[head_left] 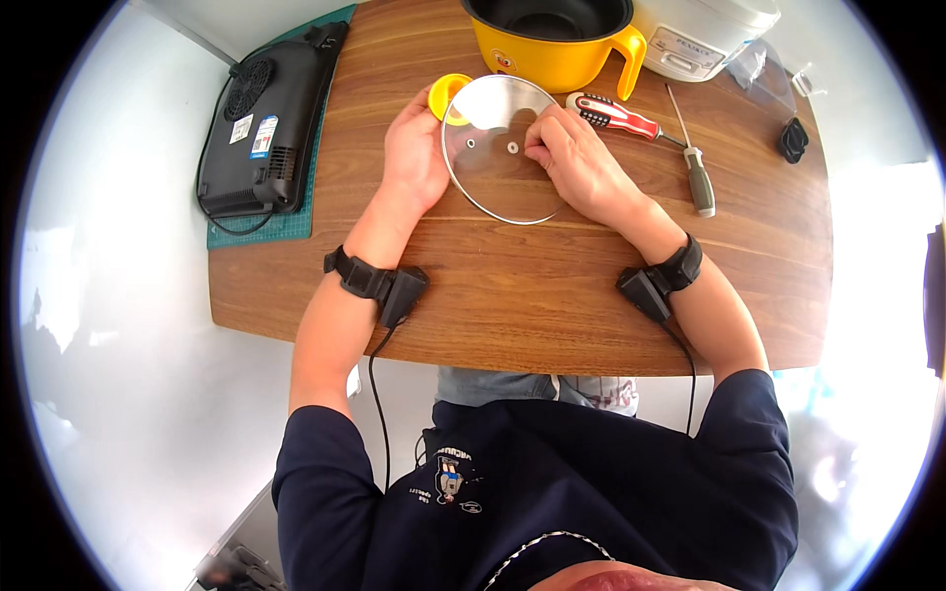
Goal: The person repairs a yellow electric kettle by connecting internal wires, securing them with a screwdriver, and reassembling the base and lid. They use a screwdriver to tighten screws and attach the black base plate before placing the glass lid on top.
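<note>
Between my hands is a round glass lid (493, 187) with a thin metal rim and two small fittings near its middle. My left hand (414, 148) is closed at its upper left, fingers behind a yellow round plastic piece (439, 97) that overlaps the rim. Over the right part of the glass, my right hand (583, 163) has its fingertips pinched together beside the central fitting. Whatever they hold, if anything, is hidden. Just beyond the lid stands a yellow pot (552, 64) with a dark inside and a side handle.
Right of my right hand lie a red-and-white screwdriver (616, 116) and a grey-green-handled screwdriver (699, 182). A white appliance (695, 39), a clear plastic bag (759, 74) and a black knob-like part (793, 141) are farther right. At left, a black hotplate-like appliance (261, 163) lies underside up on a green mat (266, 234).
</note>
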Motion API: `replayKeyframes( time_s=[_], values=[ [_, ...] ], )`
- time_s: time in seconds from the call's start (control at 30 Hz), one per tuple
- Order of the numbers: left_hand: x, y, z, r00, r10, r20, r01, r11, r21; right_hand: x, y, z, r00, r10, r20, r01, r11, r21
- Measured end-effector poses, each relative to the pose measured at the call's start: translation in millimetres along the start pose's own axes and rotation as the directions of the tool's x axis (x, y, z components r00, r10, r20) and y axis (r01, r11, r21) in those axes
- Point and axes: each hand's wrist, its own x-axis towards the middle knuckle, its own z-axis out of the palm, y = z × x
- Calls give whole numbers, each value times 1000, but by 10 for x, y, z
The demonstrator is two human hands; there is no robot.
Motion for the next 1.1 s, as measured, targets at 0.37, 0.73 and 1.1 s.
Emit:
replayKeyframes(
  time_s=[0.37, 0.73, 1.1],
  values=[
    [-229, -148, 391, 997, -6, 74, -13, 971, 240, 18, -43, 18, 999, -23, -41, 24, 999, 25],
    [-248, -122, 297, 959, -113, 262, 39, 961, 274, 18, -7, 36, 993, 41, -109, -43, 999, -20],
    [-304, -34, 289, 893, -156, 422, -11, 930, 367, 0, -4, 40, 990, 94, -106, -100, 994, -48]
  ],
)
